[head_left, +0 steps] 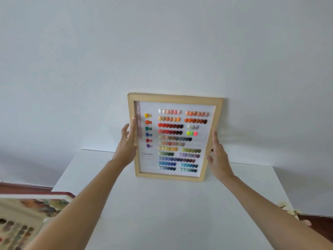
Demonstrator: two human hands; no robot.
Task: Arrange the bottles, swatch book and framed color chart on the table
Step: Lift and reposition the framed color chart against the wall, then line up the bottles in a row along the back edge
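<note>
At the table's (162,204) near left corner lies the open swatch book (27,219), blurred, partly under the left forearm. Farther in, 2 hands flank the chart (173,138), fingers straight: left hand (127,143) flat against its left frame edge, right hand (217,156) against its right. The chart stands tilted near the table's far edge, top resting on the wall (162,42).

You can read just one thing: "128", printed on the white card of the framed chart (173,138), low at its left side. The smaller print and signatures near it are too blurred.
</note>
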